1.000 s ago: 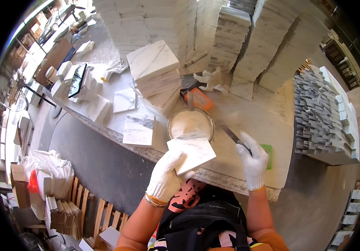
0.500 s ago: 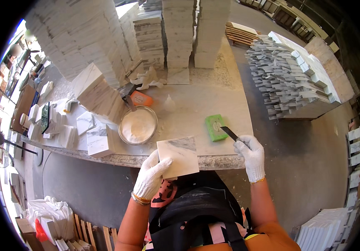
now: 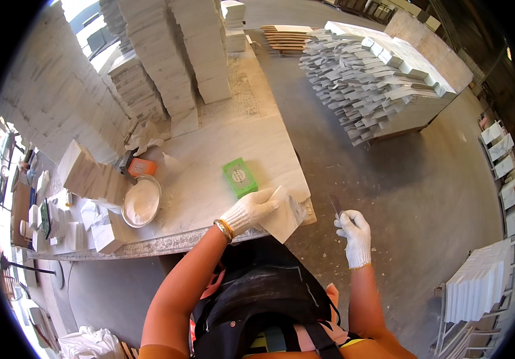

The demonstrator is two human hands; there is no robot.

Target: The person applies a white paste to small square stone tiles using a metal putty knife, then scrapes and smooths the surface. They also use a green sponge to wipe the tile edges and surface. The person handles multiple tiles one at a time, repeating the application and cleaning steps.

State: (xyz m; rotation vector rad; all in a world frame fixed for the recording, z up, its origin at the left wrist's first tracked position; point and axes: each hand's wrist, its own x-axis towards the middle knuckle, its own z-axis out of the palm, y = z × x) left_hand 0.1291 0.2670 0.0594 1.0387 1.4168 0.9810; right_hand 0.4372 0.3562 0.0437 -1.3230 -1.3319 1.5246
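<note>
My left hand (image 3: 248,210), in a white knit glove, grips a square white marble tile (image 3: 284,216) with grey veining. The tile is tilted and sits over the table's front right corner. Off to the right, above the floor, my gloved right hand (image 3: 354,238) is closed around a thin dark flat blade (image 3: 335,204) that points up and away from me. A green box (image 3: 239,177) lies on the tabletop just beyond my left hand. Further left stands a round metal bowl (image 3: 142,202) of whitish powder, beside an orange box (image 3: 142,167).
Tall stacks of marble tiles (image 3: 155,57) rise along the table's far left. Marble blocks (image 3: 108,230) stand left of the bowl. The worktable's (image 3: 257,140) right edge drops to a grey floor. Beyond is a large pile of stone strips (image 3: 371,84); a tile rack (image 3: 476,281) stands lower right.
My view has swung right. The left hand has carried the tile rightward to the table's corner and turned it. The right hand, still with the blade, is now out past the table's edge.
</note>
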